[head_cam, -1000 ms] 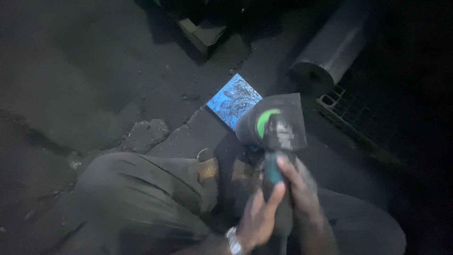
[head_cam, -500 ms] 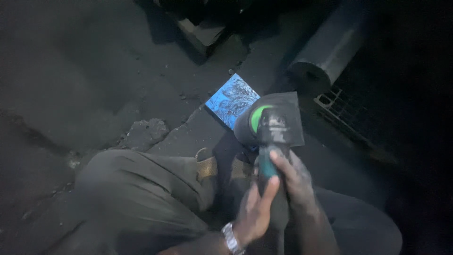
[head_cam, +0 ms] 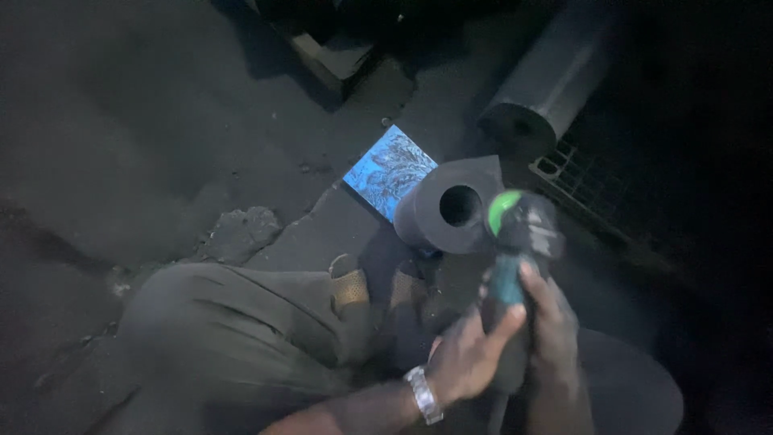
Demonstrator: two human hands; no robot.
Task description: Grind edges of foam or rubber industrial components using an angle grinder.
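Observation:
Both my hands grip an angle grinder (head_cam: 515, 242) with a teal body and a green patch on its head. My left hand (head_cam: 471, 354), with a wristwatch, wraps the rear of the body. My right hand (head_cam: 551, 322) holds it from the right side. Just left of the grinder's head stands a dark metal block with a round hole (head_cam: 451, 211). Beyond it lies a shiny blue-lit square metal plate (head_cam: 390, 169) on the ground.
A thick dark pipe (head_cam: 547, 84) lies at the upper right beside a metal grating (head_cam: 596, 197). A wooden block (head_cam: 330, 56) sits at the top. My trouser leg (head_cam: 225, 330) and sandalled feet (head_cam: 354, 286) are below. The dirt floor is dim.
The grinder has swung to the right and up off the work, uncovering the dark block with its round hole. My hands moved with it.

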